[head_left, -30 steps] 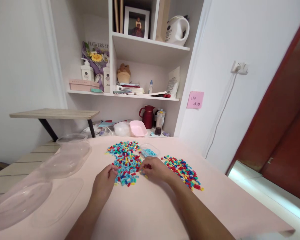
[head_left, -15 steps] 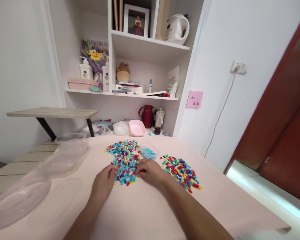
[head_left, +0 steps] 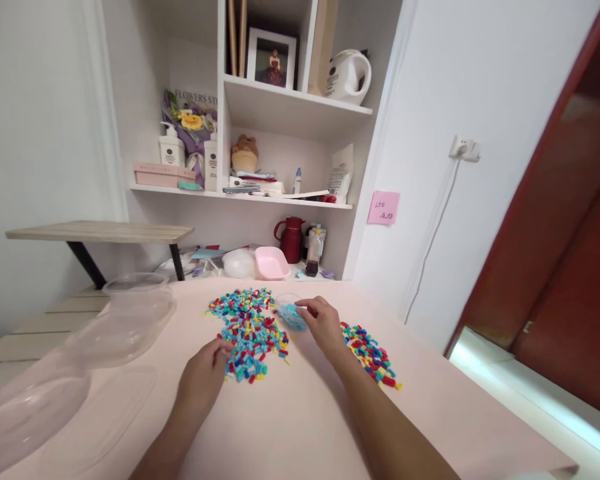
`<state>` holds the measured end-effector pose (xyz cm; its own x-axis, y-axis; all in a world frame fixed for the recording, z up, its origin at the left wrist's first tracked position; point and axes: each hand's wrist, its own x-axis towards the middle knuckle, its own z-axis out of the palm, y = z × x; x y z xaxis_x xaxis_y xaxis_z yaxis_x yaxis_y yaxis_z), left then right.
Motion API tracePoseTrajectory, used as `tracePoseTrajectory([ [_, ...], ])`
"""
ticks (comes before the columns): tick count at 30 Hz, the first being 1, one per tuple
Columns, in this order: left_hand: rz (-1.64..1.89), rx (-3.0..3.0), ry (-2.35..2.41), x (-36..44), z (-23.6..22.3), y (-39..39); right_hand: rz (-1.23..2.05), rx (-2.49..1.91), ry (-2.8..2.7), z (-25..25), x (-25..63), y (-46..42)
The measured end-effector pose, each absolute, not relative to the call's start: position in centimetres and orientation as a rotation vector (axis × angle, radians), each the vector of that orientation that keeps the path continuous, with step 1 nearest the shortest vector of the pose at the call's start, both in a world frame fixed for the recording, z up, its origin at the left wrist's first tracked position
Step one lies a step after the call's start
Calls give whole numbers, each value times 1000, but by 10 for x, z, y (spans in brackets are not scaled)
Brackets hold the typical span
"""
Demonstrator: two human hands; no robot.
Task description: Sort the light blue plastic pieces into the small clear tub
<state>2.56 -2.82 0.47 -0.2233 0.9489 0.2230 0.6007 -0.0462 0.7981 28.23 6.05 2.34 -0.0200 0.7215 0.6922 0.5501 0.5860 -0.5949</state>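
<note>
My right hand (head_left: 324, 323) reaches over the right rim of a small clear tub (head_left: 281, 299) that holds light-blue pieces (head_left: 292, 316). Its fingers are bent and close together, and whatever they pinch is too small to make out. My left hand (head_left: 205, 373) is at the left edge of the middle pile of small coloured plastic bricks (head_left: 255, 337), thumb and fingers pressed together; what is between them is hidden. Behind that pile, a second heap of bricks (head_left: 240, 302) almost touches it. A third heap (head_left: 367, 353) lies to the right, partly behind my right wrist.
Clear plastic tubs (head_left: 123, 333) and a flat clear lid (head_left: 105, 417) lie on the table's left side. At the back stand a pink tray (head_left: 272, 264), a red jug (head_left: 291, 240) and a bottle of dark liquid (head_left: 313, 257). A wooden stand (head_left: 100, 231) is at the left.
My right hand has moved from the right edge of the middle pile up and right to the clear tub. My left hand stays by the pile. The view has tilted up slightly.
</note>
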Motion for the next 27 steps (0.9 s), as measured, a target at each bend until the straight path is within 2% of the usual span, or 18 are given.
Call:
tracePoseTrajectory([
  [7,1187,1652,1843,25,7,-30,140,-1152,-1583,24,287,62],
  [15,1197,1670,1839,27,7,-30,563,-818,-2206,25,253,28],
  [27,1185,1665,1798,25,4,-29,455,-881,-2349,23,254,26],
])
